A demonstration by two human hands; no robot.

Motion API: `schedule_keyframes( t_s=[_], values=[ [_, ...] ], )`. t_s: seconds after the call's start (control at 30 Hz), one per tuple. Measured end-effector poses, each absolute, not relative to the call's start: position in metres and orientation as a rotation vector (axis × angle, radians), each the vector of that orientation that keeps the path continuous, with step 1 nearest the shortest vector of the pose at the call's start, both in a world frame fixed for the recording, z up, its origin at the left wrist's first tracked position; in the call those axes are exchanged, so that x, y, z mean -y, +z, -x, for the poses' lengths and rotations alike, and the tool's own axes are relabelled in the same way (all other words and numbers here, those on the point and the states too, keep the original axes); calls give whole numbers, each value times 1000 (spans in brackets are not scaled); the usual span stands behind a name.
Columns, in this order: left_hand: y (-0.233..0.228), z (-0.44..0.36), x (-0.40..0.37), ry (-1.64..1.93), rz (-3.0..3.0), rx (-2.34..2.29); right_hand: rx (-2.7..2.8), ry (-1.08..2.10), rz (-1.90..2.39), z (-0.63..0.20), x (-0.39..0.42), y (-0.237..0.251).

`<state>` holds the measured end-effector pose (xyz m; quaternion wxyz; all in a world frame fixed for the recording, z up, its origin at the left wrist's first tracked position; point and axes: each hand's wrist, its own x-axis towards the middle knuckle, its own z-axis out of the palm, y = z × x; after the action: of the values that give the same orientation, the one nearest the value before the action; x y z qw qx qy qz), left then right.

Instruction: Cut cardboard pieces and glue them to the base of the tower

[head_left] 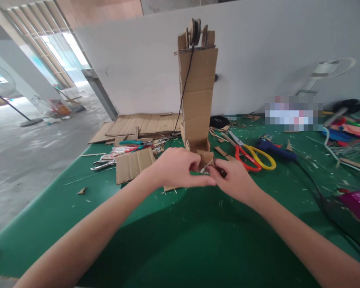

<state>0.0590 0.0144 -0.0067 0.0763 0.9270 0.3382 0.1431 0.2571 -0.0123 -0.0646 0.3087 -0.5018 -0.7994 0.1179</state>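
Note:
A tall cardboard tower (197, 92) stands upright on the table, with a cardboard pulley wheel (193, 32) at its top. A black cord (184, 88) runs from the wheel down the left side. At the tower's foot, a small cardboard box (206, 157) juts toward me. My left hand (181, 167) is curled against the box's left side, its thumb stretched across the front. My right hand (234, 178) is closed at the box's right side, with something small and dark under its fingers. Between the hands shows a small whitish piece (204, 169), too small to name.
Scissors (253, 156) with red and yellow handles lie right of the tower, near a blue corded tool (274, 150). A purple object (358, 206) sits at far right. Pliers (103, 163), cardboard sheets (147, 124) and scraps lie left on the green table (180, 244). A white wall (138, 72) stands behind.

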Motion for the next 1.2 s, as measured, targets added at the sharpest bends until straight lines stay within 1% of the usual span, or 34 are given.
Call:
schedule_keyframes(
  t_s=[0.07, 0.17, 0.27, 0.33, 0.43, 0.63, 0.73, 0.97, 1.2],
  values=[
    [-13, -71, -6, 305, -2926, -1116, 2145, 80, 1308, -255, 16, -68],
    [-19, -78, -2, 192, -2934, -1187, 2243, -176, 1221, -256, 18, -73],
    [-17, -76, -4, 111, -2937, -1155, 2315, -324, 1172, -257, 17, -75],
    [-15, -75, -6, 65, -3003, -1130, 2319, -361, 1175, -257, 17, -75],
    [-12, -74, -6, 12, -3093, -1011, 2329, -266, 1192, -257, 18, -74],
    [-7, -69, -6, 76, -2951, -780, 2476, 264, 1230, -255, 23, -62],
    [-5, -67, -7, 140, -2779, -752, 2427, 407, 1203, -254, 25, -57],
    [-7, -66, -8, 218, -2480, -816, 2367, 467, 1151, -255, 24, -59],
    [-7, -63, -13, 320, -2520, -751, 2322, 543, 1137, -255, 23, -57]
  ],
)
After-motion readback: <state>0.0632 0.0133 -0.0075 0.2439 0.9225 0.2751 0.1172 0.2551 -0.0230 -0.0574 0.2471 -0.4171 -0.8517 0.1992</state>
